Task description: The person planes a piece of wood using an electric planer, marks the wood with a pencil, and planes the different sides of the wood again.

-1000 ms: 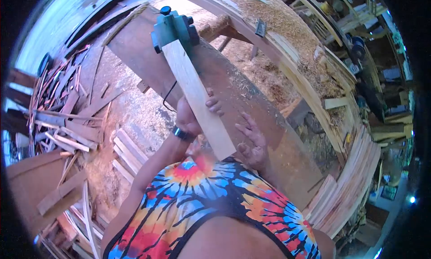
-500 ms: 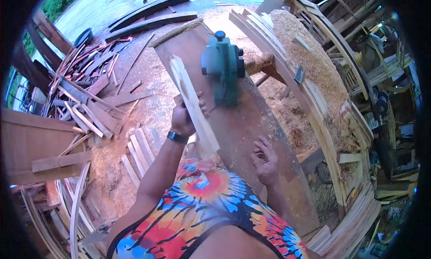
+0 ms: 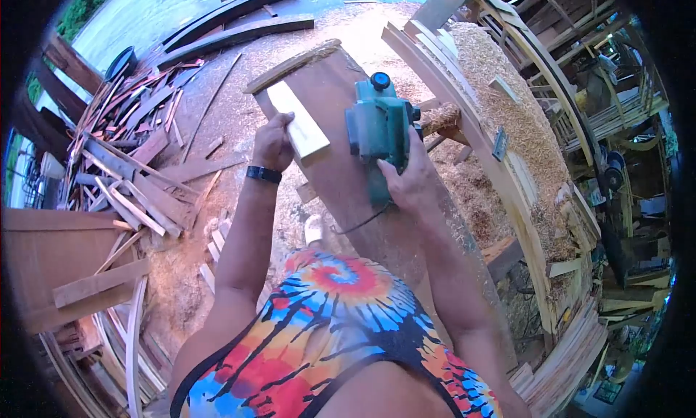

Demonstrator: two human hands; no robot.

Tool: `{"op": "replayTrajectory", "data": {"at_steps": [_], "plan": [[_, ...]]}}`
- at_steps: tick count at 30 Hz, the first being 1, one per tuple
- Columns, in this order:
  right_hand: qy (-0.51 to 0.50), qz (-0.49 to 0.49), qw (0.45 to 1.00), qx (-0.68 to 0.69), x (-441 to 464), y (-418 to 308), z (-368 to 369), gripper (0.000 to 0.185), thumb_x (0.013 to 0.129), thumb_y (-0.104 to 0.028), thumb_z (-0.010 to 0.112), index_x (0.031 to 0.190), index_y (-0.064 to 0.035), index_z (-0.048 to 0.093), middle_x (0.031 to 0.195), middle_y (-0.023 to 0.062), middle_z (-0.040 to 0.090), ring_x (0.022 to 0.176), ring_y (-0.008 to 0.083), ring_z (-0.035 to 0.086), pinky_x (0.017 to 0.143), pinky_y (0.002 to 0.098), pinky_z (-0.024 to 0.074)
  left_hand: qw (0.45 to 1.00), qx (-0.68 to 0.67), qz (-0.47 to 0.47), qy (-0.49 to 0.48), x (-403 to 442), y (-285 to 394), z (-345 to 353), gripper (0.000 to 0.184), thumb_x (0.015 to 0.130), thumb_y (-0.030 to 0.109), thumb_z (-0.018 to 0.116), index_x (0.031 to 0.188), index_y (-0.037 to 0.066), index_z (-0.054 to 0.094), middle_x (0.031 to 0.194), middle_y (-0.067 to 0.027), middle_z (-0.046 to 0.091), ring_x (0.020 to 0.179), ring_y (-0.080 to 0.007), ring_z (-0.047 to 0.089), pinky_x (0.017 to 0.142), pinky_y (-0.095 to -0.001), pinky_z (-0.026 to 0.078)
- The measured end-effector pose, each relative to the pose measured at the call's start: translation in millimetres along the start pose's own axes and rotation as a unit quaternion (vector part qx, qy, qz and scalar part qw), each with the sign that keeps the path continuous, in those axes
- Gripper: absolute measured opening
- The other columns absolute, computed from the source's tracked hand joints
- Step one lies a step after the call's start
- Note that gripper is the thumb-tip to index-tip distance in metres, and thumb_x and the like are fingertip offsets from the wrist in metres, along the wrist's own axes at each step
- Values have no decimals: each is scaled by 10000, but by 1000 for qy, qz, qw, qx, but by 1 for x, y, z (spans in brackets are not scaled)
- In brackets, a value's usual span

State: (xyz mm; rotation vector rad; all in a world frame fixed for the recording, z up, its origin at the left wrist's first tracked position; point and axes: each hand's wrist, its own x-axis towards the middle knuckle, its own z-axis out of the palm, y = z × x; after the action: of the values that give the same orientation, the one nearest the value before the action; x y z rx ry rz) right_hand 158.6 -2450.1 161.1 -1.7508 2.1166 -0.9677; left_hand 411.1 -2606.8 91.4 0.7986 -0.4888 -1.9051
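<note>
A short pale piece of wood [image 3: 299, 123] lies over the left side of the brown workbench board [image 3: 319, 73]. My left hand [image 3: 274, 144] is closed on its left edge, thumb on top. To the right of the wood, on the same board, is a green electric planer [image 3: 382, 121] with a black knob at its far end. My right hand [image 3: 413, 175] grips the planer's near right side, thumb across the top of the handle; some of its fingers are hidden. A dark cord runs from the planer's near end toward my body.
Long planks [image 3: 464, 121] run along the right beside a heap of wood shavings [image 3: 507, 63]. Scrap wood [image 3: 138, 135] is piled on the left. Dark beams [image 3: 239, 41] lie on the ground beyond the bench. Stacked strips [image 3: 565, 353] are at the lower right.
My left hand has brought the wood forward and down to the bench board. My right hand has moved from the bare board onto the planer, which now sits slightly farther right in view.
</note>
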Motion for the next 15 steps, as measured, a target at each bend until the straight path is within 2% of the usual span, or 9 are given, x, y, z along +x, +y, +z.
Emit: {"op": "replayTrajectory", "data": {"at_steps": [2, 3, 6, 7, 11, 14, 15], "plan": [[1, -3, 1000, -1, 19, -6, 16, 887, 821, -267, 743, 1519, 5, 267, 1411, 287, 480, 1235, 426, 546, 1045, 466, 447, 1000, 4, 20, 7, 13, 11, -8, 380, 1035, 170, 460, 1305, -97, 446, 1092, -262, 658, 987, -358, 693, 884, -467, 580], [-7, 12, 1000, 3, 26, -6, 25, 885, 847, -203, 702, 1528, 11, 180, 1417, 332, 428, 1296, 491, 463, 1080, 510, 411, 999, 1, 2, -49, 18, 22, -13, 371, 1039, 165, 445, 1312, -86, 440, 1120, -272, 646, 1009, -365, 687, 890, -475, 578], [37, 18, 999, 0, 35, 7, 43, 814, 878, -176, 656, 1525, 11, 199, 1428, 329, 422, 1292, 490, 470, 1073, 506, 419, 999, -3, 26, -25, 29, 36, -21, 426, 1059, 226, 385, 1355, -79, 421, 1189, -293, 618, 1015, -375, 684, 877, -486, 582], [69, -15, 997, -8, 34, 13, 50, 771, 892, -150, 629, 1522, 11, 213, 1425, 327, 429, 1274, 490, 490, 1064, 506, 428, 993, 79, 80, -21, 27, 42, -17, 519, 1063, 316, 342, 1389, -84, 394, 1237, -303, 593, 1066, -396, 660, 931, -502, 557], [82, -15, 996, 23, 34, 19, 54, 738, 878, -145, 635, 1499, 21, 272, 1381, 329, 475, 1245, 493, 516, 1052, 508, 437, 995, -61, 42, -70, 39, 52, -26, 590, 1061, 367, 275, 1431, -86, 356, 1304, -291, 562, 1180, -423, 590, 1049, -512, 477], [131, -39, 990, 27, 35, 35, 68, 680, 871, -158, 667, 1454, -10, 350, 1291, 319, 547, 1184, 487, 564, 990, 516, 473, 993, -99, 40, -56, 30, 62, -8, 596, 1060, 373, 280, 1431, -88, 357, 1322, -297, 550, 1181, -431, 588, 1052, -514, 474], [118, -26, 992, 26, 35, 32, 65, 682, 868, -148, 660, 1454, -1, 344, 1303, 319, 537, 1183, 491, 561, 995, 514, 472, 990, -113, 29, -75, 35, 62, -15, 596, 1060, 371, 279, 1428, -91, 357, 1326, -301, 547, 1183, -433, 587, 1050, -516, 478]]}}
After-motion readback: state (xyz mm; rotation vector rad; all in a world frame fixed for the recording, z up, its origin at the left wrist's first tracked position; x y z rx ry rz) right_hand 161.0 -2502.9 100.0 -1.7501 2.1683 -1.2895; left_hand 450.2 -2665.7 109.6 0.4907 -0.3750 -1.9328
